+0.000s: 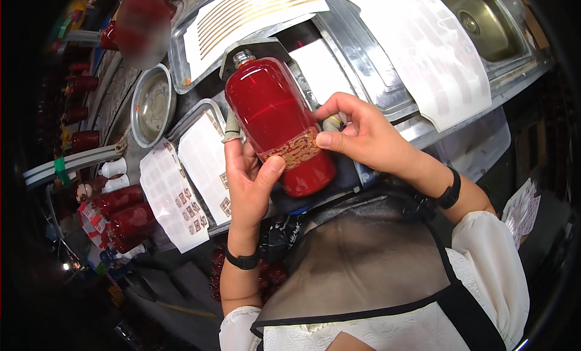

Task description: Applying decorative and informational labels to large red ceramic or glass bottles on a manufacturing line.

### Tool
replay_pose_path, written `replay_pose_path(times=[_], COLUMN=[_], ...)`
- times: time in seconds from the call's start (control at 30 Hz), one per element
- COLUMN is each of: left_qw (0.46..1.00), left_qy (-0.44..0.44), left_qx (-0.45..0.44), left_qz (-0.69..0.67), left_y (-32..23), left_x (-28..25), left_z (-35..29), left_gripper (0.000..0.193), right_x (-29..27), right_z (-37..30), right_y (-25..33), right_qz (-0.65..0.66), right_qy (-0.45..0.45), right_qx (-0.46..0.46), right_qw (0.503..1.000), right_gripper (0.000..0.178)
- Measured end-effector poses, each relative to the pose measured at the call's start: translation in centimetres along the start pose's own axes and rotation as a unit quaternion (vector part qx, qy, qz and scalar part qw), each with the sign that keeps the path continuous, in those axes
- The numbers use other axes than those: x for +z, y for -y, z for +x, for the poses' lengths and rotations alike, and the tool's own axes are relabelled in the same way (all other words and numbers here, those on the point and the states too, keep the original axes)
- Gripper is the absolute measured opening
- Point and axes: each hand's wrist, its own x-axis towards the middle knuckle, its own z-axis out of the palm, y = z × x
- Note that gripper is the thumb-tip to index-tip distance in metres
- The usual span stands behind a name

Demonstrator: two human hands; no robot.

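A glossy red bottle (266,106) lies tilted in front of me, its narrow neck against a grey metal holder (229,69). A gold-patterned decal band (293,150) wraps its lower part. My left hand (251,178) grips the bottle's left side, thumb on the band's left part and fingers partly hidden at the side; a finger wears a pale cover. From the right, my right hand (366,136) holds the bottle with its thumb pressed on the band's right end. The right index finger bends against the bottle's side, and the other fingers are partly hidden.
Decal sheets (203,163) lie at left, partly on a tray. A striped gold decal sheet (254,18) lies on a metal tray behind. Left of the holder sits a round metal bowl (152,106). Red bottles (127,215) stand farther left; a sink (484,24) is far right.
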Motion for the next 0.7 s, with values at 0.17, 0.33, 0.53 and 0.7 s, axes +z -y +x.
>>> replay_pose_path(times=[0.17, 0.33, 0.53, 0.7], left_qw=[1.000, 1.000, 1.000, 1.000], left_qy=[-0.001, -0.003, -0.018, 0.005], left_qx=[-0.004, -0.006, 0.000, 0.019], left_qz=[0.000, 0.005, 0.000, 0.004], left_y=[-0.1, -0.2, -0.3, -0.6], left_x=[0.1, 0.1, 0.4, -0.1], left_z=[-0.1, 0.0, -0.2, -0.5], left_gripper=[0.088, 0.088, 0.091, 0.093], right_x=[-0.2, 0.0, 0.6, -2.3], right_z=[0.4, 0.3, 0.3, -0.1], right_y=[-0.9, -0.3, -0.5, 0.3], right_qz=[0.078, 0.026, 0.040, 0.166], right_qy=[0.001, -0.003, 0.002, -0.154], right_qx=[-0.002, 0.007, -0.023, 0.047], right_qw=[0.997, 1.000, 0.999, 0.973], right_gripper=[0.034, 0.032, 0.033, 0.015])
